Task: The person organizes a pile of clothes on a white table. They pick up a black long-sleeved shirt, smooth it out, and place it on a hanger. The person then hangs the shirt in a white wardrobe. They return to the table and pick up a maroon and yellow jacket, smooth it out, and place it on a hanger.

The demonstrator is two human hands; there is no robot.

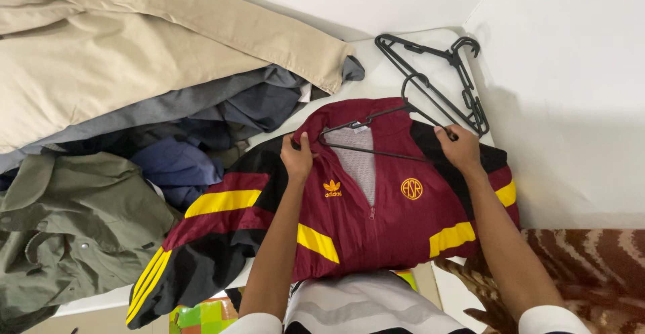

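Between the two hands, a maroon track jacket (376, 220) with yellow and black bands lies front-up on the white worktop (390, 72), its collar away from the person and its hem toward the body. A black hanger (376, 138) sits in the neck opening, its long axis running across from hand to hand. The left hand (297, 158) pinches the jacket's shoulder at the hanger's near end, fingers closed on the fabric; the right hand (460, 149) grips the opposite shoulder just where the hanger's arm disappears under the cloth. Both hands are about equally close to the hanger — the right appears to cover its tip. Just beyond the right hand, two spare black hangers (437, 79) lie crossed near the wall. Out past the left hand, a heap of clothes — a beige coat (134, 52), grey and navy garments (201, 132), an olive jacket (74, 220) — crowds the surface. The hanger's hook is hard to separate from the spare hangers behind it, and the jacket's left sleeve trails off the worktop's edge.
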